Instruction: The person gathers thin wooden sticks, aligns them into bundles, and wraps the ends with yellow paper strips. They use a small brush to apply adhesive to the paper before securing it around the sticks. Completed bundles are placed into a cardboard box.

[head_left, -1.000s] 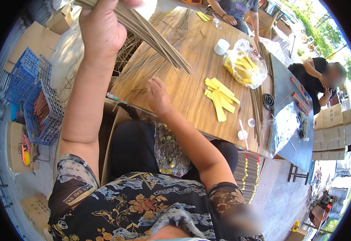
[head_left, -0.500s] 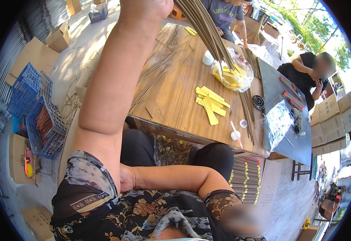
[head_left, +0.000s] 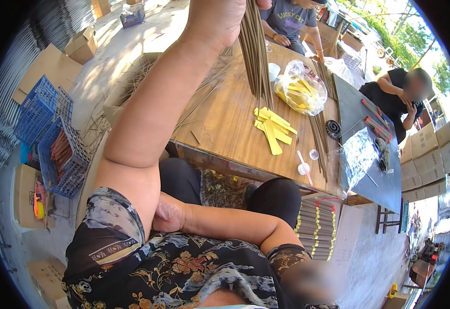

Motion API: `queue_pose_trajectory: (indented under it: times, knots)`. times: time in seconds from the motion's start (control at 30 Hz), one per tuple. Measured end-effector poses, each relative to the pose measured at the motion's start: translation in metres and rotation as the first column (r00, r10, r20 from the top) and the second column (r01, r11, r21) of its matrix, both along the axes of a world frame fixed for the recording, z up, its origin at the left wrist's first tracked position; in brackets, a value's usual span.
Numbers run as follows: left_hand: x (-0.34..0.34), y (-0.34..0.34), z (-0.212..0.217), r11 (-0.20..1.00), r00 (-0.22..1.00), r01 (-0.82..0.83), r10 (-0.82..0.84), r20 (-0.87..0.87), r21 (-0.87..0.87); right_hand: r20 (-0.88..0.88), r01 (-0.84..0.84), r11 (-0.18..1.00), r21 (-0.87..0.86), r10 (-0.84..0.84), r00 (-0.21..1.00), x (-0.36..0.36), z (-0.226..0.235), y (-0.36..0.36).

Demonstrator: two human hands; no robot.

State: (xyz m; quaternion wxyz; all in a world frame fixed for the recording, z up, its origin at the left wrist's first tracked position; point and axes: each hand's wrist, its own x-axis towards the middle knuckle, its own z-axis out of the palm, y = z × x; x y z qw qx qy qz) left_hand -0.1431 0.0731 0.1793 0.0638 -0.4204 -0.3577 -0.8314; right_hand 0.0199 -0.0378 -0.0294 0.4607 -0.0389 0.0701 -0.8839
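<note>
My left hand [head_left: 215,20] is raised at the upper edge, closed around a bundle of thin brown incense sticks [head_left: 255,56]. The bundle hangs nearly upright over the wooden table [head_left: 220,129], its lower ends close to a loose pile of yellow paper strips [head_left: 274,133]. Some of the gripping fingers are cut off by the picture's edge. Across my body lies my right arm, with my right hand [head_left: 169,213] tucked against my left upper arm; its fingers are hidden. A clear plastic bag of yellow strips [head_left: 302,90] sits beside the bundle.
Loose sticks [head_left: 319,136], a small white tub [head_left: 303,168] and a black coil [head_left: 333,129] lie on the table. A dark side table [head_left: 385,170] adjoins it. Two people work beyond. Blue crates [head_left: 62,159] stand left; tied stick bundles [head_left: 316,226] rest below right.
My left hand has moved right and slightly down, and the incense sticks have swung from slanting to nearly upright, away from the plastic bag. My right hand shows more but stays by the left arm.
</note>
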Motion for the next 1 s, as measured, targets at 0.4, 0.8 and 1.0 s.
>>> queue_pose_trajectory:
  times: [0.4, 0.8, 1.0]
  knots:
    - [0.005, 0.007, -0.018, 0.990, 0.999, -0.038, 0.034, -0.033, -0.133, 0.023, -0.008, 0.999, -0.051, 0.009, 1.000, 0.002, 0.005, 0.007]
    - [0.014, 0.016, -0.028, 0.976, 1.000, -0.020, 0.018, -0.011, -0.218, 0.034, -0.030, 0.998, -0.054, 0.032, 0.999, 0.002, 0.009, 0.016]
    - [0.009, 0.024, -0.040, 0.967, 0.996, -0.015, 0.037, 0.083, -0.256, -0.025, -0.275, 0.946, -0.171, 0.275, 0.961, -0.016, -0.043, 0.029]
